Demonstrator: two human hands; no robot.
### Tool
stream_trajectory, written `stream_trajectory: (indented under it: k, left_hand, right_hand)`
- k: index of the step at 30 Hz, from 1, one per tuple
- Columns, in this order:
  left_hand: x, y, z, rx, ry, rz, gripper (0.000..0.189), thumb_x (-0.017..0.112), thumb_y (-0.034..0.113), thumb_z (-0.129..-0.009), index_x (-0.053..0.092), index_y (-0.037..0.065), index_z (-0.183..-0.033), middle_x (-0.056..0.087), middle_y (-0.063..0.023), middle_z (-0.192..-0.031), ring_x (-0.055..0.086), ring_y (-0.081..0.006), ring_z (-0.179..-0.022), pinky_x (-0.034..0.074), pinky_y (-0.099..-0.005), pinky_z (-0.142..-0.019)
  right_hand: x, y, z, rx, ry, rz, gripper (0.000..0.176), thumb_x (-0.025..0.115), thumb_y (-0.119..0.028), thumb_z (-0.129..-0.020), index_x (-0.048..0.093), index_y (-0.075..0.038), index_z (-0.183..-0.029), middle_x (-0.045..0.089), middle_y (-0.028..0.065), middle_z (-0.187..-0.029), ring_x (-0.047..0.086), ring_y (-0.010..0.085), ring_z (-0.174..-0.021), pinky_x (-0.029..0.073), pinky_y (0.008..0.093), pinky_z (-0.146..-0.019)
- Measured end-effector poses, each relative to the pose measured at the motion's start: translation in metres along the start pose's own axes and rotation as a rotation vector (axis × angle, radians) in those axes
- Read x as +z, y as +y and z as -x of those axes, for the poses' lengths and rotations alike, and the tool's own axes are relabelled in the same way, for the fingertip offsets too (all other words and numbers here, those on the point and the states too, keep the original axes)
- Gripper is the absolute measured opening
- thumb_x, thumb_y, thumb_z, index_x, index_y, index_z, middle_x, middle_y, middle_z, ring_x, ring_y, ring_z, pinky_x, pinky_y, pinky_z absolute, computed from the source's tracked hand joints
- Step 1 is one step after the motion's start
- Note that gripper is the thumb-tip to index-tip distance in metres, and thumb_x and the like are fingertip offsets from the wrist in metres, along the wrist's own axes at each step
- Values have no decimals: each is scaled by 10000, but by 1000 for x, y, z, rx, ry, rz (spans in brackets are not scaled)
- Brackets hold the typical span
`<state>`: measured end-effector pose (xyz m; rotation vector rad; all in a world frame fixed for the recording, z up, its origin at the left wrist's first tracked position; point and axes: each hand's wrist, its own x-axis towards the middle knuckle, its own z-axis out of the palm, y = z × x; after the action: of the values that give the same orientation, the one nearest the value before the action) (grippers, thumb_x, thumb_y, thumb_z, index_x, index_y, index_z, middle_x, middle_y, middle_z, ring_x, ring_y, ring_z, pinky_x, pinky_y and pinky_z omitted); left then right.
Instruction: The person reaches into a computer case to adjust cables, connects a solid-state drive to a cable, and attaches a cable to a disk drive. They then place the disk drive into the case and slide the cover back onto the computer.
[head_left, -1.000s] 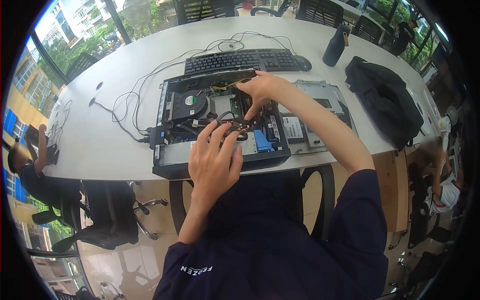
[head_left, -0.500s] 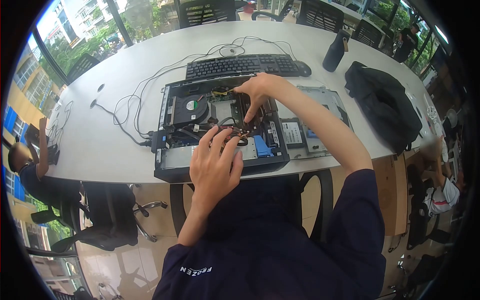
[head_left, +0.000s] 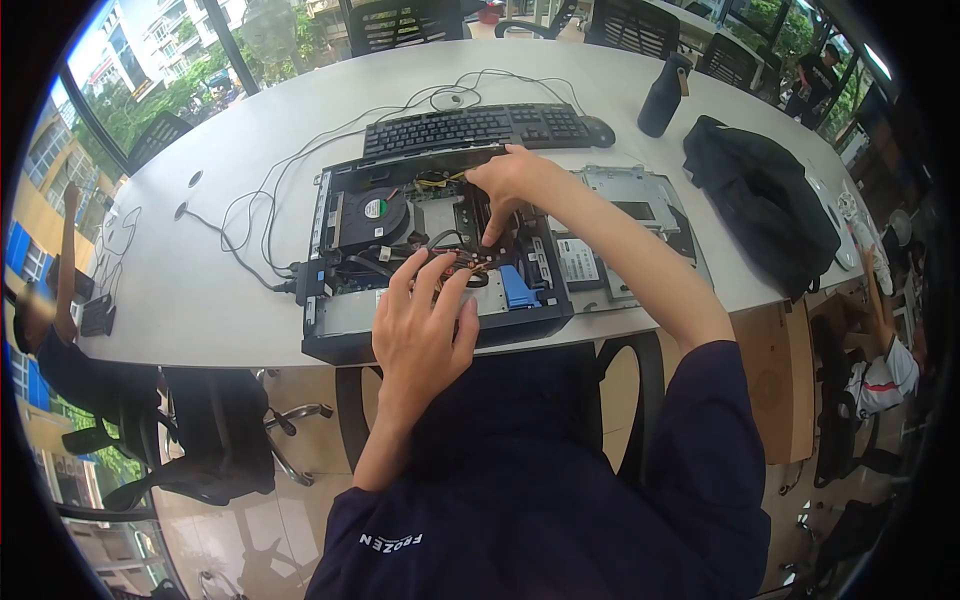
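Observation:
An opened desktop computer case point(head_left: 335, 340) lies on the table before me, its inside facing up. Within it are a black blower fan point(head_left: 372, 218), bundled cables point(head_left: 440, 250) and a blue plastic bracket point(head_left: 518, 288). My left hand point(head_left: 420, 315) rests over the near part of the case, fingers spread, fingertips at the cables. From the right, my right hand point(head_left: 505, 185) reaches over the far side, thumb pointing down inside and fingers stretched apart toward some yellow wires point(head_left: 437, 183). The parts beneath the right palm are partly hidden.
Behind the case sit a keyboard point(head_left: 470, 130) and a mouse point(head_left: 598, 131). To the right are a metal side panel point(head_left: 640, 190), a drive point(head_left: 577, 262), a dark bottle point(head_left: 662, 98) and a black bag point(head_left: 765, 210). Cords point(head_left: 265, 190) trail left; people sit at both sides.
Both hands keep nearly the same pose in the case. The whole view has shifted slightly. The person at the left has raised an arm, and the person at the right has an arm stretched forward.

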<state>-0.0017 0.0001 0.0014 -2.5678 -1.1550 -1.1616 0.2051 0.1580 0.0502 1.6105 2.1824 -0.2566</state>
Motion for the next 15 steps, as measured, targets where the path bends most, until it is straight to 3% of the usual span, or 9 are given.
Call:
stream_trajectory:
  k: [10,15]
  left_hand:
    - [3,-6,5,30,29,-22,282,690,177,-856,711,78,-1119,652,-71,-1252,558,-313,-1259,483,-427,-933]
    - [1,-3,4,20,11,-8,284,681,150,-854,708,66,-1124,657,-80,-1252,564,-324,-1252,486,-432,-957]
  right_hand:
    - [7,2,2,-12,46,-3,1235,899,-678,-559,429,-94,-1540,641,148,-1378,530,285,-1371,199,464,-1250]
    - [2,1,0,-45,15,33,1217,905,-675,-548,459,-83,-1514,669,146,-1337,554,283,-1349,241,455,-1223]
